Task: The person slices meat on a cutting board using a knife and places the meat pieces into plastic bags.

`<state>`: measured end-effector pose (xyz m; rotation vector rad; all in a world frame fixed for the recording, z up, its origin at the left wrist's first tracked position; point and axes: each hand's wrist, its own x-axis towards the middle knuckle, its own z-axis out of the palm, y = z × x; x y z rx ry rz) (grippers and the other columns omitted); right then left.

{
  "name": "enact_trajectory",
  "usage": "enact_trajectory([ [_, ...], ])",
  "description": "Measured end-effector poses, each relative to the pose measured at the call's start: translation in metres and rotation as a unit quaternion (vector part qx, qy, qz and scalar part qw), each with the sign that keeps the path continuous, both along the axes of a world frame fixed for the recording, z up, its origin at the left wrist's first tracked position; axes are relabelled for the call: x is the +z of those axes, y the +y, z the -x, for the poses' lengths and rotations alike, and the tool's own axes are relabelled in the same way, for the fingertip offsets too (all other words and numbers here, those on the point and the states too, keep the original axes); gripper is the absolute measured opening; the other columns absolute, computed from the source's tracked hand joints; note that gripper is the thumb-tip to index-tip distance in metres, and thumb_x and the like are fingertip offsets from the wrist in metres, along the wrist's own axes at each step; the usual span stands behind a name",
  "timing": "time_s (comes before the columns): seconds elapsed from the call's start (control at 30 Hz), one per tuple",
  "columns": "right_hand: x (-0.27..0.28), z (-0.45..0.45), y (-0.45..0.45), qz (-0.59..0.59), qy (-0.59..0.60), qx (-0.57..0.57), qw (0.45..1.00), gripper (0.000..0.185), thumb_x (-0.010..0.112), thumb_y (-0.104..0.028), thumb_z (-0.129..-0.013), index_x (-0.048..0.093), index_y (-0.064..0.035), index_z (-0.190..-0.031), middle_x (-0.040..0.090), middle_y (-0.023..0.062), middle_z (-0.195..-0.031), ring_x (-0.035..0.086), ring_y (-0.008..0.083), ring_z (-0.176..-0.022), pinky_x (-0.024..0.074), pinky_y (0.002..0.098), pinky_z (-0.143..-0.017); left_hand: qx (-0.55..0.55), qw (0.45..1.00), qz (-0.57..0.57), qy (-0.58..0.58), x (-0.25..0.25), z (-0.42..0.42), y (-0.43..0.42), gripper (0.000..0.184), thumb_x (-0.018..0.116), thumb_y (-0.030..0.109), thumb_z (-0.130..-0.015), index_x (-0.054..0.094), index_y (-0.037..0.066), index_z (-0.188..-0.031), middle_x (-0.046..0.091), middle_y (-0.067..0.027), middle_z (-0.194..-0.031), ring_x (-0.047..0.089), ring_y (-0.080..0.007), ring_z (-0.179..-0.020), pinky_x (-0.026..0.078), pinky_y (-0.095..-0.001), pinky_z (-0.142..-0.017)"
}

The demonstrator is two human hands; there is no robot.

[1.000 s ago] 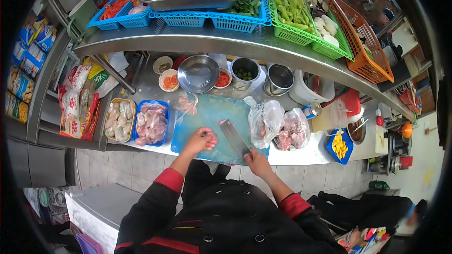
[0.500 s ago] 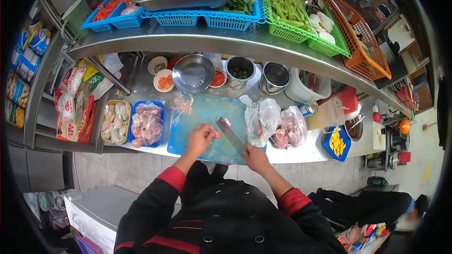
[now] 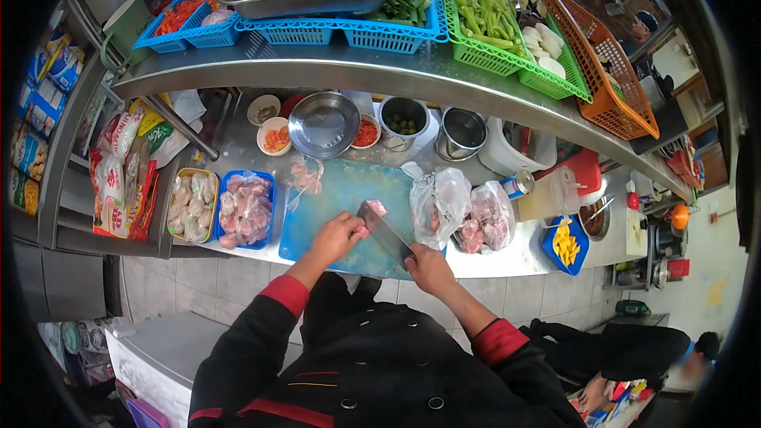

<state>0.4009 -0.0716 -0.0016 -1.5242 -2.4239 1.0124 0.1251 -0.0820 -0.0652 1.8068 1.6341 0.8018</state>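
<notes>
My right hand is wrapped round the handle of a broad kitchen knife, its blade slanting up and left over the blue-green cutting board. Just past the blade's tip lies a small piece of pink raw meat. Close to the blade's left side, my left hand has its fingers curled on another piece of raw meat, mostly covered by them. A scrap of meat in thin plastic rests at the board's upper left corner.
Bagged meat fills a blue tray left of the board; plastic bags of meat sit to its right. Behind stand a metal bowl and steel pots. A steel shelf with vegetable baskets overhangs the counter. Another person is at lower right.
The knife has shifted slightly left and turned, showing more of its blade face. More of the small meat piece beyond the blade shows. My left hand has moved very little.
</notes>
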Motion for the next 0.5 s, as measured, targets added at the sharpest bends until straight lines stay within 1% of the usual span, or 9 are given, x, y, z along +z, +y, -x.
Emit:
enact_trajectory([
  [0.03, 0.003, -0.001, 0.000, 0.000, 0.000, 0.000, 1.000, 0.023, 0.062, -0.016, -0.093, 0.059, -0.0002, -0.110, 0.066, 0.0241, -0.102, 0.066, 0.0450, -0.095, 0.0521, 0.0543, -0.083, 0.000, 1.000, 0.000, 0.000, -0.002, 0.001, 0.000, 0.010, 0.075, 0.015, -0.085, 0.069, 0.010, -0.091, 0.064, -0.0097, -0.097, 0.067, -0.0326, -0.091, 0.056, -0.0437, -0.079],
  [0.1, 0.013, -0.001, -0.002, 0.036, 0.010, -0.009, 0.999, 0.028, 0.062, -0.016, -0.093, 0.058, -0.0002, -0.117, 0.067, 0.0260, -0.105, 0.065, 0.0462, -0.098, 0.0521, 0.0540, -0.085, -0.031, 0.999, 0.004, 0.034, -0.005, 0.004, 0.001, 0.011, 0.076, 0.015, -0.083, 0.068, 0.010, -0.089, 0.064, -0.0090, -0.095, 0.067, -0.0326, -0.089, 0.056, -0.0447, -0.077],
  [0.13, 0.018, -0.002, -0.002, 0.036, 0.010, -0.008, 0.999, 0.028, 0.062, -0.016, -0.093, 0.058, -0.0002, -0.117, 0.067, 0.0260, -0.105, 0.065, 0.0462, -0.098, 0.0521, 0.0540, -0.085, -0.030, 0.999, 0.004, 0.034, -0.006, 0.005, 0.001, 0.011, 0.076, 0.015, -0.083, 0.068, 0.010, -0.089, 0.064, -0.0090, -0.095, 0.067, -0.0326, -0.089, 0.056, -0.0447, -0.077],
  [0.2, 0.026, -0.003, -0.001, 0.061, 0.020, -0.012, 0.998, 0.033, 0.062, -0.015, -0.094, 0.056, -0.0009, -0.123, 0.067, 0.0284, -0.106, 0.066, 0.0477, -0.098, 0.0521, 0.0552, -0.085, -0.035, 0.998, 0.001, 0.054, -0.008, 0.006, -0.001, 0.010, 0.076, 0.015, -0.085, 0.071, 0.011, -0.092, 0.065, -0.0088, -0.094, 0.068, -0.0322, -0.089, 0.057, -0.0428, -0.077],
  [0.23, 0.025, -0.004, -0.002, 0.061, 0.021, -0.012, 0.998, 0.033, 0.062, -0.015, -0.094, 0.056, -0.0009, -0.123, 0.067, 0.0284, -0.106, 0.066, 0.0477, -0.098, 0.0521, 0.0552, -0.085, -0.035, 0.998, 0.001, 0.054, -0.008, 0.006, -0.002, 0.010, 0.076, 0.015, -0.085, 0.071, 0.011, -0.092, 0.065, -0.0088, -0.094, 0.068, -0.0322, -0.089, 0.057, -0.0428, -0.077],
  [0.3, 0.019, -0.007, -0.005, 0.031, -0.008, 0.017, 0.999, 0.039, 0.063, -0.017, -0.095, 0.051, -0.0020, -0.128, 0.069, 0.0286, -0.096, 0.068, 0.0484, -0.091, 0.0526, 0.0568, -0.080, -0.045, 0.996, -0.008, 0.073, -0.008, 0.007, -0.003, 0.010, 0.076, 0.016, -0.085, 0.071, 0.011, -0.092, 0.066, -0.0085, -0.094, 0.068, -0.0322, -0.089, 0.056, -0.0428, -0.077],
  [0.33, 0.016, -0.007, -0.006, 0.030, -0.008, 0.017, 0.999, 0.039, 0.063, -0.017, -0.095, 0.051, -0.0020, -0.128, 0.069, 0.0286, -0.096, 0.068, 0.0484, -0.091, 0.0526, 0.0568, -0.080, -0.045, 0.996, -0.009, 0.073, -0.009, 0.007, -0.003, 0.010, 0.076, 0.016, -0.085, 0.071, 0.011, -0.092, 0.066, -0.0085, -0.094, 0.068, -0.0322, -0.089, 0.056, -0.0428, -0.077],
  [0.4, 0.011, -0.004, -0.008, 0.072, -0.029, 0.025, 0.997, 0.041, 0.059, -0.016, -0.096, 0.046, -0.0025, -0.132, 0.068, 0.0308, -0.101, 0.066, 0.0508, -0.092, 0.0516, 0.0598, -0.082, -0.037, 0.998, -0.019, 0.049, -0.009, 0.006, -0.005, 0.010, 0.076, 0.016, -0.084, 0.070, 0.011, -0.091, 0.066, -0.0087, -0.095, 0.068, -0.0324, -0.088, 0.056, -0.0427, -0.078],
  [0.5, 0.008, 0.002, -0.009, 0.061, -0.033, 0.037, 0.997, 0.043, 0.058, -0.016, -0.096, 0.043, -0.0018, -0.134, 0.068, 0.0311, -0.102, 0.066, 0.0514, -0.092, 0.0514, 0.0610, -0.082, -0.038, 0.998, -0.029, 0.045, -0.010, 0.007, -0.006, 0.010, 0.076, 0.014, -0.083, 0.070, 0.010, -0.090, 0.066, -0.0088, -0.094, 0.068, -0.0324, -0.088, 0.056, -0.0427, -0.078],
])
